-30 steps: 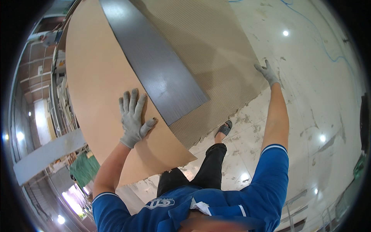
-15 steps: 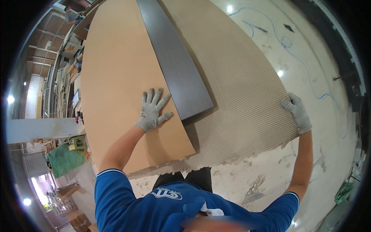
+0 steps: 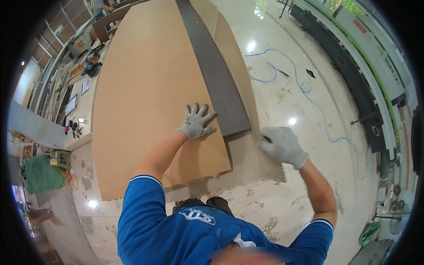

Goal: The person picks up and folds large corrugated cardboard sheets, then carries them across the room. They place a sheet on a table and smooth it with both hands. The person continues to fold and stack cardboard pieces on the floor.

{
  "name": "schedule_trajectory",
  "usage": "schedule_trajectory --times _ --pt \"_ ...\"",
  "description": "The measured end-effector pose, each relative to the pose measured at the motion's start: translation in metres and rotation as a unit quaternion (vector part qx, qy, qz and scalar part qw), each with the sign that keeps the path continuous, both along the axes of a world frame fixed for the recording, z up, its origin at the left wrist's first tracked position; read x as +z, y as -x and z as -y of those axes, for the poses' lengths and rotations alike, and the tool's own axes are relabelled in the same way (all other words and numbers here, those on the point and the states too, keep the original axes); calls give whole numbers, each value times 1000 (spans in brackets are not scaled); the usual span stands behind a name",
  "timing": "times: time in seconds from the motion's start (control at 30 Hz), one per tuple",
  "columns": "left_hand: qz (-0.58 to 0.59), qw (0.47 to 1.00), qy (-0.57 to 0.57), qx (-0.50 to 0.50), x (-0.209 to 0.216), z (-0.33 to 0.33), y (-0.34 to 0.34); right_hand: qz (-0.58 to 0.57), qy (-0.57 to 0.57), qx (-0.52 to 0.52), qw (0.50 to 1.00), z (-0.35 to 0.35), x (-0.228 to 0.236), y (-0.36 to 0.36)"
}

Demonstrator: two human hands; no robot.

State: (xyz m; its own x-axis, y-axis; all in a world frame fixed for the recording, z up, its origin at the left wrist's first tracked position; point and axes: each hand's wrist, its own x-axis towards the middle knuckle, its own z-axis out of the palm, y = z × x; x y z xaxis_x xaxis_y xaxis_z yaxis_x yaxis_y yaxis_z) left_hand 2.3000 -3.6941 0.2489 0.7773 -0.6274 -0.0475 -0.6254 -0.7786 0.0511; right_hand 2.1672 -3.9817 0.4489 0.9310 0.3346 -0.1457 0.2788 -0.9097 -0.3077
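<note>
My left hand (image 3: 194,122), in a grey work glove, lies flat with fingers spread on a large smooth tan sheet (image 3: 150,88). Along that sheet's right edge runs a long dark grey board (image 3: 223,97). Ribbed corrugated cardboard (image 3: 240,161) shows under the near end of both. Its right side is raised as a brown flap (image 3: 240,79) beside the board. At the flap's near end, my gloved right hand (image 3: 283,146) is closed with curled fingers on the cardboard; the exact grip is partly hidden.
A blue hose (image 3: 324,117) winds over the shiny, stained floor (image 3: 287,207) at right. Beyond it stands a long machine (image 3: 353,75) with a green stripe. At left are a bench (image 3: 88,95) with tools and a green cloth (image 3: 43,174). Another person (image 3: 101,9) is at the far left.
My right hand has moved left and inward, drawing the corrugated cardboard's right side up toward the dark board. My left hand still presses on the tan sheet. The view has shifted.
</note>
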Motion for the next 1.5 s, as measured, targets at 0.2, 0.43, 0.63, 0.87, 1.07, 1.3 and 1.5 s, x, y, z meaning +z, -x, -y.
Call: schedule_trajectory --times 0.2,0.43,0.63,0.87,1.07,1.3,1.5 --pt "10 999 49 11 -12 -6 -1 91 94 15 991 -95 -34 19" --pt "-161 869 446 140 -1 12 -34 127 86 -51 987 -120 -57 29" --pt "-320 752 560 135 36 47 -11 128 32 -40 990 -59 -33 31" --pt "-403 757 488 162 96 62 -2 107 52 -27 993 -97 -29 24" --pt "-348 821 413 187 54 0 7 -114 -239 -54 963 -76 -71 12" --pt "-410 701 515 275 5 -18 33 59 -637 -290 712 197 -179 -119" --pt "-410 703 463 352 31 -13 45 -14 -726 -474 499 144 -248 -175"
